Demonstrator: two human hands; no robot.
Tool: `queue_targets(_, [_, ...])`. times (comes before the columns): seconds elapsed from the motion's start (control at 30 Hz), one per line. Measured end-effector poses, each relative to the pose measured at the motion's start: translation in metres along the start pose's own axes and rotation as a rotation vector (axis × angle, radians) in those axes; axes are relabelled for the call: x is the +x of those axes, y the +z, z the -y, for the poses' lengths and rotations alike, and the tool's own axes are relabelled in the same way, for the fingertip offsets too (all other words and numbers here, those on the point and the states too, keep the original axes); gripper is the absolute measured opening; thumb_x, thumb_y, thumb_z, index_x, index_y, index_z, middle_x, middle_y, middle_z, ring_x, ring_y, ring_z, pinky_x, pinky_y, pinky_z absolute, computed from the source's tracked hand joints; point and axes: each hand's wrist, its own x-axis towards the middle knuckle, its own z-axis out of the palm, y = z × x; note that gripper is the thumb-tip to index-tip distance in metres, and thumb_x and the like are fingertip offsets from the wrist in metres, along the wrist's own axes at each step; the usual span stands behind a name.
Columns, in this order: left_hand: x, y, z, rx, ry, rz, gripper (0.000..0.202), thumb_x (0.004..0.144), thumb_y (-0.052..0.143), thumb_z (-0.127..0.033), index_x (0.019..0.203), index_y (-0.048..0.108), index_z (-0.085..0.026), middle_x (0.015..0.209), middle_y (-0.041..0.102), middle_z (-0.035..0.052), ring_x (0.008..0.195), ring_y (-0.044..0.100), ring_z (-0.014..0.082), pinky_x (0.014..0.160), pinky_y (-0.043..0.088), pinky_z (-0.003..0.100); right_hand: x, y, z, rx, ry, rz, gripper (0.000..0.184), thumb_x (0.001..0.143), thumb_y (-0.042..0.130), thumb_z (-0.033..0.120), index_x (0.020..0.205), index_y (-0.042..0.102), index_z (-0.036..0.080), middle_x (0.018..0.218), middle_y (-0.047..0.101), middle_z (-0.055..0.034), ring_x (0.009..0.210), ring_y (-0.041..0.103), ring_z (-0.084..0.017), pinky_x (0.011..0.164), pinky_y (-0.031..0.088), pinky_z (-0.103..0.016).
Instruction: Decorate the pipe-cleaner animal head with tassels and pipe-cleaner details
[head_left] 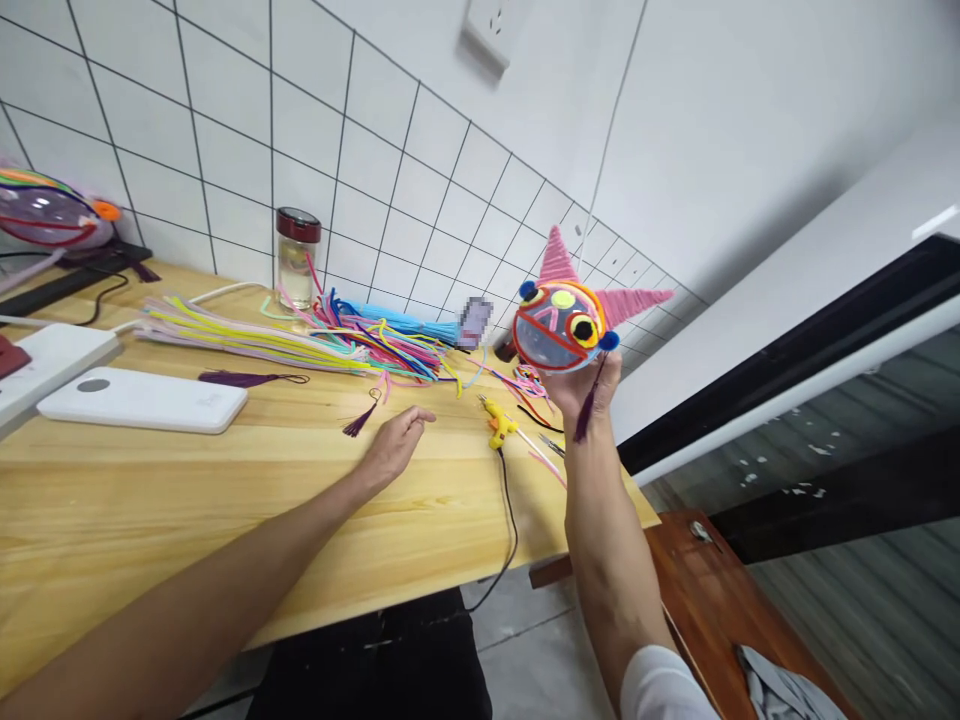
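My right hand (585,390) holds up a clear round craft figure (551,335) above the right part of the table. The figure has two pink wound horns, an orange and red pipe-cleaner outline, round eyes and blue pompoms. A dark purple tassel (587,410) hangs in front of my right wrist. My left hand (394,443) rests at the table with its fingers curled, and whether anything is inside them is hidden. Near it lies a small purple tassel (361,420). Between my hands sits a yellow hot glue gun (499,422) with a white glue stick.
Bundles of coloured pipe cleaners (382,345) lie along the wall beside a lidded glass jar (298,260). A white power bank (142,400) and a power strip (52,365) are at left. Another clear decorated figure (52,215) stands far left. The glue gun's cord (512,530) drops over the front edge.
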Motion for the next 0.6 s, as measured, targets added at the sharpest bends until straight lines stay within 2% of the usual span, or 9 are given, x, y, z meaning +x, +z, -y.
queue_targets(0.07, [0.0,0.0,-0.001,0.019,-0.004,0.005,0.044,0.092,0.045,-0.037,0.112,0.078,-0.017,0.07,0.063,-0.0006,0.066,0.057,0.0203,0.069,0.047,0.031,0.007,-0.008,0.007,-0.013,-0.001,0.019,0.088,0.073,0.055,0.093,0.133,0.07,0.031,0.125,0.08,-0.0097,0.138,0.066,-0.041,0.11,0.055,-0.069])
queue_targets(0.17, [0.001,0.0,-0.002,0.037,-0.013,0.004,0.045,0.092,0.044,-0.037,0.114,0.079,-0.017,0.072,0.066,0.0003,0.068,0.06,0.0216,0.071,0.049,0.032,0.012,-0.013,0.019,0.001,-0.027,0.05,0.083,0.074,0.059,0.088,0.131,0.07,0.029,0.126,0.08,-0.0106,0.139,0.065,-0.041,0.112,0.053,-0.072])
queue_targets(0.27, [0.003,0.0,-0.003,0.052,0.002,-0.014,0.045,0.092,0.045,-0.038,0.112,0.079,-0.018,0.077,0.07,0.0022,0.075,0.065,0.0239,0.078,0.053,0.034,0.012,-0.01,0.025,0.053,-0.055,0.06,0.08,0.074,0.06,0.087,0.127,0.071,0.029,0.125,0.079,-0.0116,0.141,0.063,-0.04,0.113,0.052,-0.073])
queue_targets(0.43, [0.004,-0.001,-0.003,0.062,0.024,-0.004,0.042,0.092,0.045,-0.035,0.109,0.079,-0.019,0.086,0.076,0.0045,0.088,0.072,0.0258,0.089,0.057,0.036,0.007,-0.002,0.024,0.092,-0.078,0.071,0.081,0.07,0.063,0.092,0.124,0.071,0.032,0.129,0.077,-0.0112,0.147,0.057,-0.04,0.113,0.05,-0.074])
queue_targets(0.53, [0.005,0.0,-0.002,0.055,0.03,0.004,0.043,0.092,0.044,-0.034,0.112,0.079,-0.018,0.087,0.078,0.0056,0.093,0.075,0.0272,0.094,0.058,0.038,0.002,-0.004,0.027,0.123,-0.088,0.084,0.085,0.068,0.064,0.095,0.126,0.071,0.033,0.134,0.076,-0.0103,0.148,0.056,-0.039,0.113,0.051,-0.074])
queue_targets(0.6, [0.006,0.001,-0.001,0.035,0.038,0.001,0.042,0.091,0.045,-0.033,0.112,0.079,-0.018,0.095,0.081,0.007,0.1,0.077,0.0281,0.099,0.058,0.039,-0.001,-0.008,0.032,0.134,-0.076,0.101,0.087,0.067,0.065,0.094,0.129,0.07,0.033,0.136,0.075,-0.0099,0.146,0.057,-0.039,0.11,0.053,-0.073])
